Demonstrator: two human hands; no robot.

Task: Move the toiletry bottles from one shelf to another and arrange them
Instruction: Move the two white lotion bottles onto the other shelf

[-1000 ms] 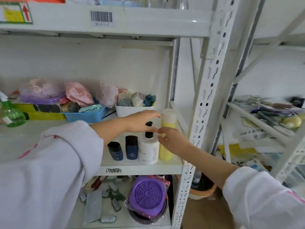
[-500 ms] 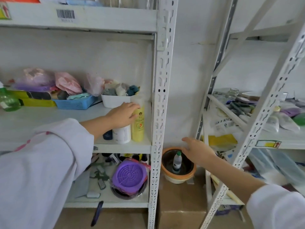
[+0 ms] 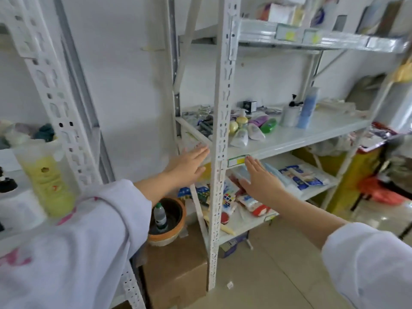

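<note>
A yellow bottle [image 3: 48, 175] stands upright on the left shelf [image 3: 13, 197], at the frame's left edge. On the right shelf [image 3: 289, 141] lie several toiletry tubes and bottles [image 3: 249, 130] on their sides, with a white pump bottle [image 3: 289, 112] and a tall blue bottle [image 3: 307, 108] upright behind them. My left hand [image 3: 187, 163] is stretched flat and empty toward the right shelf's left end. My right hand [image 3: 260, 177] is flat and empty just below that shelf's front edge.
A white perforated post [image 3: 220, 130] stands between my two hands. An orange-rimmed bowl [image 3: 178, 224] holding a small bottle [image 3: 159, 216] sits on a cardboard box [image 3: 176, 270] on the floor. Packets and a puzzle cube crowd the lower right shelf [image 3: 289, 181].
The view has swung right from the left shelf to the right one. My left hand let go of the bottles on the left shelf, and both hands now reach toward the right shelf.
</note>
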